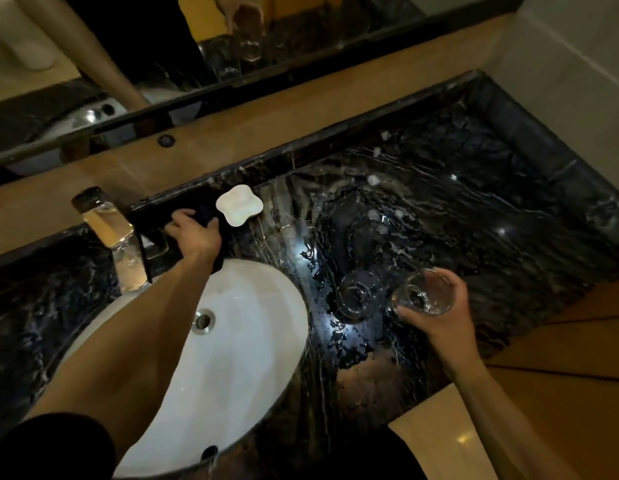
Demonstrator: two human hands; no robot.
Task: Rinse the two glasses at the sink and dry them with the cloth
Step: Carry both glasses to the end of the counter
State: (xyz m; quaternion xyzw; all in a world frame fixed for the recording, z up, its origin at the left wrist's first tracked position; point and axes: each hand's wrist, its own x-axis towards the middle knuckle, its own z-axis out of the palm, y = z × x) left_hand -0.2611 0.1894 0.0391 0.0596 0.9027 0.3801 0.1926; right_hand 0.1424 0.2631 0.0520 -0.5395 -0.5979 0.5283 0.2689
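My right hand point(436, 320) holds a clear glass point(426, 292) above the wet black marble counter, to the right of the sink. A second clear glass point(359, 293) stands upright on the counter just left of it. My left hand point(193, 233) reaches across the white oval sink point(252, 306) to the back of the counter and grips a dark cloth point(205, 213) that lies there beside a white soap dish point(239, 204). The cloth is hard to see against the dark stone.
A chrome tap point(110, 233) stands behind the sink at the left. The marble counter point(457, 220) is wet, with puddles between sink and glasses. A mirror point(197, 46) runs along the back wall. The counter's front edge drops off at the lower right.
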